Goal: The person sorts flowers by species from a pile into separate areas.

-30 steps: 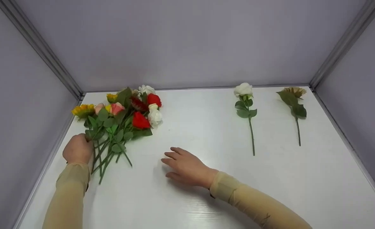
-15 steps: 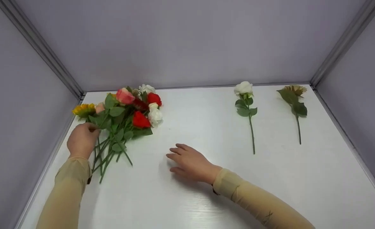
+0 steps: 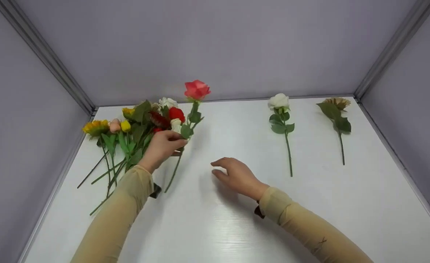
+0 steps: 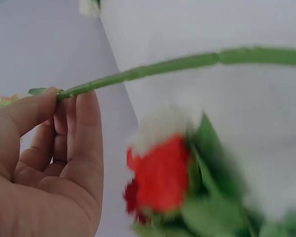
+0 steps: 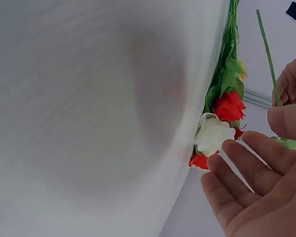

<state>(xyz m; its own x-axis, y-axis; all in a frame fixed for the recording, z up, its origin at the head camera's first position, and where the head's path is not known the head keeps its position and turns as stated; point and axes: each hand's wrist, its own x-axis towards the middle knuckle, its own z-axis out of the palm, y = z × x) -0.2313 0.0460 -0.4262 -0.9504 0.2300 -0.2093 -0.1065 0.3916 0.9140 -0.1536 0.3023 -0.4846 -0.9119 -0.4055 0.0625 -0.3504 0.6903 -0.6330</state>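
A pink rose stands tilted above the table, its green stem pinched between the thumb and fingers of my left hand. The lower stem hangs below that hand. My right hand is held over the table to the right of the stem, fingers extended and loosely bent, with nothing in them. In the right wrist view its spread fingers show palm side. Beside and behind my left hand lies a pile of flowers: a sunflower, a yellow tulip, a red rose and several others, partly hidden by the hand.
On the right side of the white table a white rose and a dull yellow flower lie apart, stems toward me. Grey walls enclose the table at the back and both sides.
My left hand has drawn the pink rose out of the pile, raising it and carrying it right. My right hand has shifted slightly right and away from me.
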